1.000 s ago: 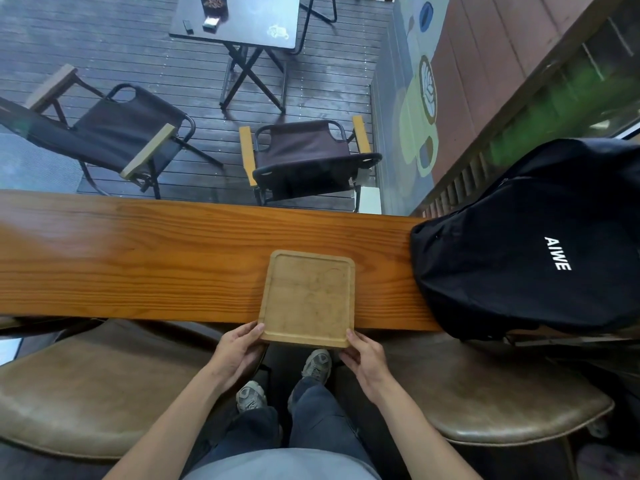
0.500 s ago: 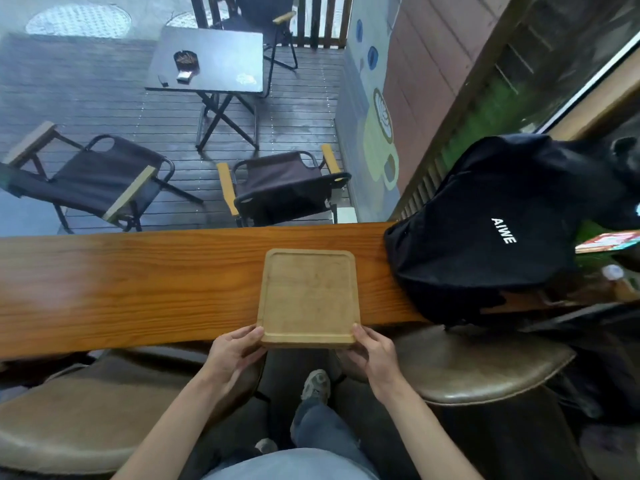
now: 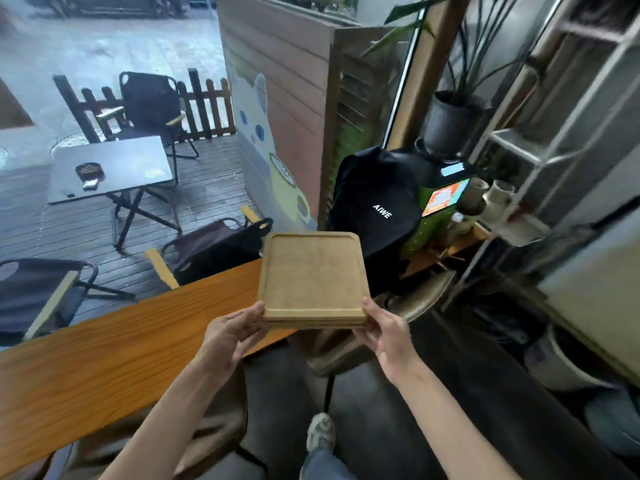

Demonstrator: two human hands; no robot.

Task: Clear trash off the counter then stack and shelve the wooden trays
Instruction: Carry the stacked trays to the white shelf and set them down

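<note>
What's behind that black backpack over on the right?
Behind the black backpack a green box with a bright orange picture sticks out, and a dark plant pot stands above it. A slatted wooden screen rises behind. The backpack covers whatever it rests on.

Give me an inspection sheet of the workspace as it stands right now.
Surface: long orange-brown wooden counter, no trash seen on the visible part.
Job's things: stack of square pale wooden trays, lifted off the counter and held level; edge lines show more than one, count unclear.
Clutter: black backpack with white lettering at the counter's far end.
Grippers: left hand and right hand grip the stack's near corners.
Cables: nothing seen.
Surroundings: grey metal shelving to the right, dark potted plant, brown padded stool, wet deck outside with a grey folding table.
</note>
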